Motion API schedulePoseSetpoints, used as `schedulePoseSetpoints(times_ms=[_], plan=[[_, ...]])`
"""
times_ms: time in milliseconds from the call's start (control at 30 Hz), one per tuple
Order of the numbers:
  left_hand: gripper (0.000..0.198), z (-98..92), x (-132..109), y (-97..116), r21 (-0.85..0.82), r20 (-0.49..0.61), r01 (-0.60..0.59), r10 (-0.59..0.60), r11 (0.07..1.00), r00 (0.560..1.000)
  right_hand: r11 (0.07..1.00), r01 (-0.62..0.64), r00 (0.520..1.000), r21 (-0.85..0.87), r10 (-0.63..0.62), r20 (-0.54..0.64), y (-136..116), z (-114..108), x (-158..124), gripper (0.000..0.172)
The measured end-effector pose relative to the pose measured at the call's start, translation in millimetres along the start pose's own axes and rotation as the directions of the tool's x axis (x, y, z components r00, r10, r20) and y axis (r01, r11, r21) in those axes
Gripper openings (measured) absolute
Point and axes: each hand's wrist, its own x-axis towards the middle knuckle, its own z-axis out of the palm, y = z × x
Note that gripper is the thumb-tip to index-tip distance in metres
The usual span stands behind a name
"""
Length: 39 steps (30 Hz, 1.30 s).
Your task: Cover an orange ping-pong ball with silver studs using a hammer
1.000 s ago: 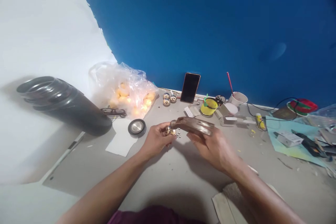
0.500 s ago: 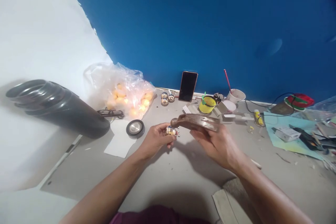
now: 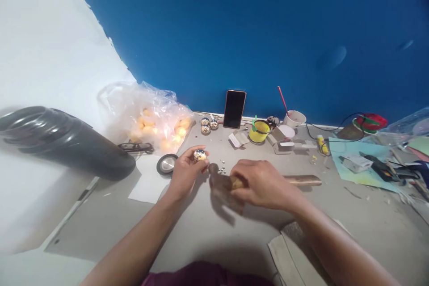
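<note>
My left hand is closed on a small ball whose surface is covered in shiny silver, with a yellow patch showing. In my right hand is a hammer, gripped by its wooden handle, which sticks out behind the fist. Its rusty brown metal head is tilted low over the table, beside my left fingertips. Several small silver beads or pin heads lie on the table just beyond the hammer head. Farther back, three similar silver-covered balls sit together.
Left stand a dark cylinder, glasses, a plastic bag of yellow balls and a round lid. A phone leans on the blue wall. Rightward are a yellow cup, opened boxes and a cluttered blue sheet.
The hammer has swung down from over the ball to low over the table, its head now turned toward me. My left hand has drawn the ball left, and small silver pieces show on the table.
</note>
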Motion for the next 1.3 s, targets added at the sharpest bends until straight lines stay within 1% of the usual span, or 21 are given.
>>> schedulePoseSetpoints(times_ms=[100,200,267,333,367,400,500,567,600,700,867,967,1067,1100,1167,1233,1300], plan=[[0.039,-2.4,0,4,0.027,-0.037,-0.038,0.039,0.999,0.999,0.99,0.075,0.991,-0.116,-0.06,0.121,-7,26,7,0.009],[0.041,-4.6,1,4,-0.022,-0.017,-0.03,0.03,0.999,0.999,0.977,0.111,0.979,-0.183,-0.076,0.189,-11,49,13,0.016],[0.041,-4.9,1,4,-0.059,0.0,-0.011,0.011,0.998,1.0,0.974,0.113,0.973,-0.196,-0.069,0.222,-11,56,15,0.024],[0.041,-4.3,0,4,-0.079,0.013,0.009,-0.008,0.997,1.0,0.981,0.104,0.967,-0.164,-0.061,0.247,-8,57,16,0.033],[0.042,-3.8,-1,4,-0.087,0.018,0.02,-0.018,0.996,1.0,0.987,0.089,0.969,-0.132,-0.055,0.241,-5,55,16,0.034],[0.042,-3.2,-1,5,-0.096,0.019,0.027,-0.025,0.995,1.0,0.993,0.063,0.976,-0.096,-0.041,0.216,-1,54,17,0.032],[0.042,-1.8,-3,7,-0.115,0.008,0.04,-0.039,0.993,0.999,0.997,-0.074,0.996,-0.02,0.075,0.057,12,51,23,0.017],[0.042,-0.9,-4,8,-0.118,-0.002,0.053,-0.054,0.992,0.999,0.987,-0.159,0.987,-0.013,0.159,-0.029,20,52,29,0.018],[0.042,-0.4,-5,9,-0.118,-0.002,0.063,-0.063,0.991,0.998,0.984,-0.18,0.983,-0.015,0.179,-0.051,23,54,33,0.019],[0.044,1.2,-5,8,-0.117,0.002,0.087,-0.087,0.989,0.996,0.982,-0.181,0.982,-0.057,0.177,-0.064,24,59,45,0.021],[0.044,2.0,-5,6,-0.11,0.011,0.105,-0.104,0.988,0.994,0.96,-0.166,0.986,-0.227,0.166,-0.019,19,70,56,0.02],[0.044,1.5,-4,4,-0.11,0.017,0.107,-0.106,0.988,0.994,0.96,-0.14,0.99,-0.243,0.138,-0.026,21,76,57,0.02],[0.045,1.9,-5,3,-0.129,0.034,0.112,-0.109,0.985,0.993,0.98,-0.108,0.992,-0.165,0.097,-0.075,25,77,54,0.018],[0.045,2.3,-5,3,-0.143,0.042,0.116,-0.111,0.983,0.993,0.99,-0.096,0.991,-0.106,0.085,-0.104,25,75,53,0.017],[0.047,3.2,-6,3,-0.172,0.069,0.134,-0.123,0.976,0.99,0.994,-0.087,0.981,0.064,0.097,-0.169,26,71,50,0.013],[0.048,3.5,-6,3,-0.201,0.119,0.167,-0.145,0.965,0.982,0.958,-0.093,0.962,0.272,0.157,-0.224,27,66,46,0.014],[0.047,3.0,-7,4,-0.216,0.191,0.212,-0.172,0.953,0.967,0.885,-0.088,0.943,0.458,0.222,-0.249,29,62,43,0.013]])
